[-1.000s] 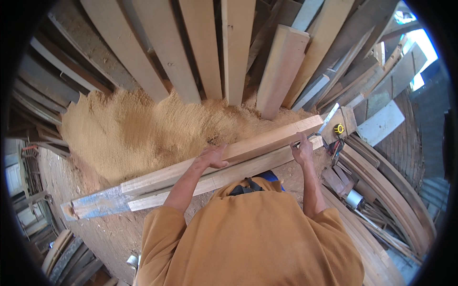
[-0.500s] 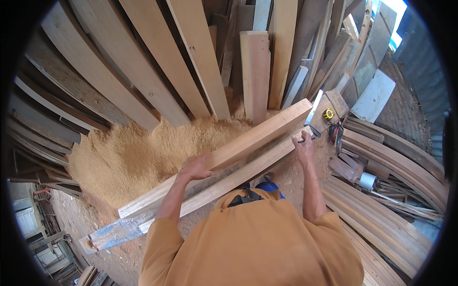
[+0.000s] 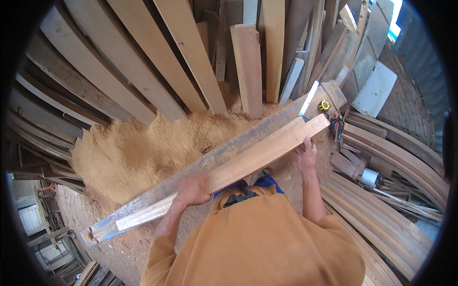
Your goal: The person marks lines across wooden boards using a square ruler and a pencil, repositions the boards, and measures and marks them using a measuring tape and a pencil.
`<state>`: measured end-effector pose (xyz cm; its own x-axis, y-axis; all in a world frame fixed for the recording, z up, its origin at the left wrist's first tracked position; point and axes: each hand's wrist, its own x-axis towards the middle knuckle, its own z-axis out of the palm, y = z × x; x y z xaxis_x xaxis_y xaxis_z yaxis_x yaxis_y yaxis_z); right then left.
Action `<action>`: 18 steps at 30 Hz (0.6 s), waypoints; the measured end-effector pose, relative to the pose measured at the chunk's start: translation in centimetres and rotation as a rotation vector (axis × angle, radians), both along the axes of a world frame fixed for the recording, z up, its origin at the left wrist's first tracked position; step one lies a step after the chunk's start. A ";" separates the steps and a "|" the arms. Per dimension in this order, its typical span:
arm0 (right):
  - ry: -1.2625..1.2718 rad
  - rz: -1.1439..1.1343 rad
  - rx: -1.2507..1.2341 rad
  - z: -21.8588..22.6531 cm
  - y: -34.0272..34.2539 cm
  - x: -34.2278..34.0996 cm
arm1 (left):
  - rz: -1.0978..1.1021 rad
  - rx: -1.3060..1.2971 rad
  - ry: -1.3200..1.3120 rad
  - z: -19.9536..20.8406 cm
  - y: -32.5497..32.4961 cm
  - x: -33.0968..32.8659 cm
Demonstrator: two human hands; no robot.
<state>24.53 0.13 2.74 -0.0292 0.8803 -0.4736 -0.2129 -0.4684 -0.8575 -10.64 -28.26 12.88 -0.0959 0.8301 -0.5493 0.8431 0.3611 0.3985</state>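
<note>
Two pale wooden planks (image 3: 257, 164) lie side by side along a worn, dusty beam (image 3: 157, 195) in front of me. My left hand (image 3: 192, 191), slightly blurred, grips the planks around their middle, thumb on the near side. Close to the right end, my right hand (image 3: 307, 155) holds the near plank by its near edge, fingertips up against it and partly hidden beneath. Just beyond that end a try square (image 3: 309, 98) lies on the beam, its pale blade showing and its handle mostly hidden. Beside it sits a yellow tape measure (image 3: 324, 105).
A heap of sawdust (image 3: 138, 152) spreads beyond the beam. Tall boards (image 3: 186, 62) lean behind it. A red-and-black item (image 3: 337, 127) rests near the beam's right end. Stacked timber (image 3: 377, 224) lies to my right, with a white cylinder (image 3: 369, 177) among scraps.
The far plank has come toward me and now lies against the near one, uncovering the beam. My right hand has shifted down to the near plank's edge; the dark tool it held no longer shows there.
</note>
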 end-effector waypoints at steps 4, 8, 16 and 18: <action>0.046 0.013 -0.050 -2.1 -1.7 3.5 | 0.028 -0.158 -0.030 -0.6 -0.9 3.6; 0.100 0.060 -0.104 -5.2 -2.2 5.3 | 0.038 -0.142 -0.019 -2.4 -1.7 5.4; 0.128 0.067 -0.208 -6.1 -2.3 4.4 | 0.058 -0.240 0.014 -4.5 -1.8 5.5; 0.121 0.029 -0.186 -5.6 -1.9 4.6 | 0.065 -0.194 -0.002 -4.4 -1.7 5.3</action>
<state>29.11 -1.75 -2.86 -0.1201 0.7761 -0.6190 -0.2931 -0.6235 -0.7248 -5.30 -29.99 8.48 -0.1444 0.7008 -0.6986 0.8151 0.4845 0.3176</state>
